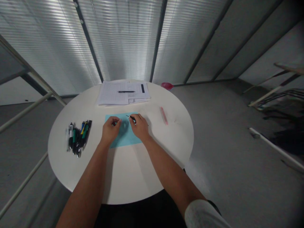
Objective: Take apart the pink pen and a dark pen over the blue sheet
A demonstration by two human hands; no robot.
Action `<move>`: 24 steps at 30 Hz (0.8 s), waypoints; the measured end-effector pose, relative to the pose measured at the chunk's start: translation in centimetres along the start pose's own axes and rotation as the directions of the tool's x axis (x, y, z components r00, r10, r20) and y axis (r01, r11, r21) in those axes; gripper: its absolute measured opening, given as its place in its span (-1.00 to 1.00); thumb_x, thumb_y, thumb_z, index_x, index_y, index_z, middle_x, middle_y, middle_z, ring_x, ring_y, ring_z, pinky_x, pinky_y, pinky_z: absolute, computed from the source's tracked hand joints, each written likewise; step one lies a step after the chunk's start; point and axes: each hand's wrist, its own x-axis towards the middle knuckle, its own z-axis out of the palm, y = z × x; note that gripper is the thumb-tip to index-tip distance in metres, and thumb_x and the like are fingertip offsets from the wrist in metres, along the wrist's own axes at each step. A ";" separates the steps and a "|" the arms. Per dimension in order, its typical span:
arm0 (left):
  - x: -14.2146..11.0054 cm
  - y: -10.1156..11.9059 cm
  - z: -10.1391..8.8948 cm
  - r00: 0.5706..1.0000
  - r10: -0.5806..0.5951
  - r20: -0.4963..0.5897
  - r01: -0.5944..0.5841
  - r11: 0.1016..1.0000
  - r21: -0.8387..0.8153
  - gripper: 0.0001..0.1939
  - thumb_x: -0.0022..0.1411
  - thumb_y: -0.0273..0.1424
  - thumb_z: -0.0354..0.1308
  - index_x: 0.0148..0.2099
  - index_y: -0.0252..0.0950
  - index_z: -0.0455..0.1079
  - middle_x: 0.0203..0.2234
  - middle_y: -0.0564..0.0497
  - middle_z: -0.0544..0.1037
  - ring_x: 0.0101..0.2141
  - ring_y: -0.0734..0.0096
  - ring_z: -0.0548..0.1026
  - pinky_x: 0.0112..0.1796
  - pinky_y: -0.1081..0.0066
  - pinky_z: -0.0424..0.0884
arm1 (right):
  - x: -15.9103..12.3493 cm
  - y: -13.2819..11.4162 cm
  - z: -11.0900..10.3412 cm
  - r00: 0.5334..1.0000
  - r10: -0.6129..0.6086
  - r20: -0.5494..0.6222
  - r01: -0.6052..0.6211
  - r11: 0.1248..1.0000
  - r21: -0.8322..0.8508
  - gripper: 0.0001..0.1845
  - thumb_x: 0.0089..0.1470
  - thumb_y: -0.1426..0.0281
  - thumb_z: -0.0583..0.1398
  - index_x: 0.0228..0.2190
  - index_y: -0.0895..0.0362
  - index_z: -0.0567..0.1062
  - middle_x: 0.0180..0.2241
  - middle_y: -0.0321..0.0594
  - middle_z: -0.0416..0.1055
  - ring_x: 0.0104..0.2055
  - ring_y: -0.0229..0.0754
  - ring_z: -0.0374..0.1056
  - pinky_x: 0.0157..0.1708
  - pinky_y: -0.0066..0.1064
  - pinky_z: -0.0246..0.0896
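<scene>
My left hand point(110, 129) is over the left side of a light blue sheet point(127, 139), its fingers pinched. A small item with a pale tip shows at its fingertips, too small to name. Just to the right, my right hand point(140, 127) grips a dark pen point(132, 119) between thumb and fingers. The pen's thin front end points left toward my left hand, and the two hands are apart. Most of the pen's body is hidden behind my fingers.
On the round white table point(128, 177), several pens point(78, 136) lie in a bunch at left. Printed papers point(112, 91) with a black pen point(126, 91) on them lie at the back. A pink stick-like item point(163, 116) is at right. Metal rails point(35, 104) stand left.
</scene>
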 end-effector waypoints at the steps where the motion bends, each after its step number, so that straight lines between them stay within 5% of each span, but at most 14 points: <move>1: 0.0 0.2 0.1 1.000 -0.011 -0.013 0.010 0.999 -0.042 -0.80 0.15 -0.22 0.19 -0.26 -0.24 0.42 -0.41 0.00 0.54 -0.44 0.39 0.40 -0.34 0.39 0.29 | 0.0 0.0 0.0 1.000 -0.001 0.001 0.001 1.000 -0.001 -0.78 0.28 0.29 0.07 -0.16 0.06 0.48 -0.22 -0.18 0.47 -0.24 -0.19 0.37 -0.19 -0.36 0.23; 8: -0.1 1.7 0.9 0.994 -0.102 0.026 0.105 0.943 -0.317 -0.72 0.16 -0.23 0.20 -0.11 -0.24 0.42 -0.34 -0.05 0.61 -0.44 0.42 0.47 -0.37 0.41 0.32 | 0.0 0.0 0.1 1.000 -0.006 0.020 0.006 1.000 -0.007 -0.78 0.28 0.28 0.08 -0.16 0.06 0.48 -0.23 -0.20 0.48 -0.23 -0.18 0.37 -0.16 -0.35 0.22; 15: 0.3 1.2 1.4 0.968 -0.238 0.081 0.242 0.794 -0.558 -0.73 0.14 -0.21 0.25 -0.18 -0.23 0.37 -0.28 -0.08 0.63 -0.41 0.42 0.50 -0.40 0.41 0.35 | 0.0 -0.2 -0.4 0.997 -0.018 0.075 0.017 1.000 0.011 -0.70 0.30 0.29 0.04 -0.04 0.05 0.48 -0.17 -0.17 0.46 -0.17 -0.18 0.38 -0.15 -0.40 0.24; 24: 0.3 0.8 1.7 0.955 -0.266 0.128 0.288 0.741 -0.607 -0.69 0.10 -0.16 0.29 -0.23 -0.27 0.44 -0.29 -0.06 0.59 -0.40 0.42 0.49 -0.41 0.42 0.38 | -0.1 -0.1 -0.4 0.991 -0.087 0.104 0.086 0.996 0.018 -0.64 0.34 0.28 -0.01 0.04 -0.05 0.48 -0.16 -0.20 0.45 -0.11 -0.18 0.37 -0.07 -0.37 0.23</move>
